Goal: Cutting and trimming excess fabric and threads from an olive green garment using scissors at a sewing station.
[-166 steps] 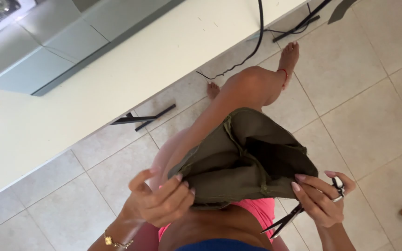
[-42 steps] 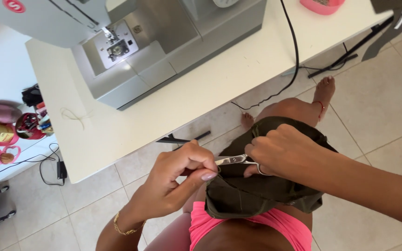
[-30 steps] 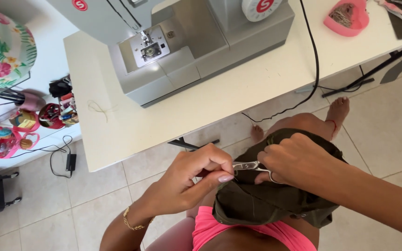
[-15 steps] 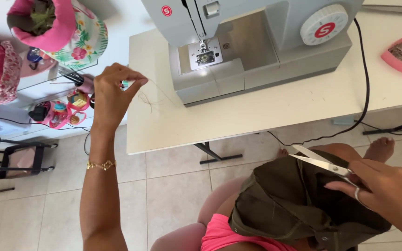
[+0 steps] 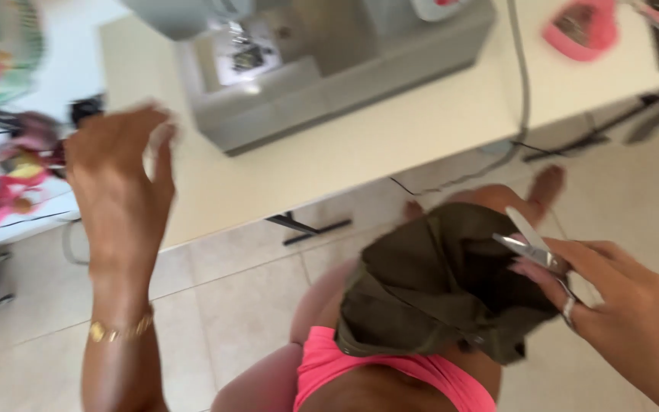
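My right hand (image 5: 627,297) holds small scissors (image 5: 532,244) at 3 o'clock over the green cloth (image 5: 436,290) on my lap, while my left hand (image 5: 120,179), fingers loose and empty, hovers at 10 o'clock near the table (image 5: 329,156).

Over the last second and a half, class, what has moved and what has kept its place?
The left hand let go of the olive-green fabric and swung up and out to the left, over the table edge. The right hand drew the small scissors back to the right, blades now open. The fabric stays on the lap, and the sewing machine stays on the table.
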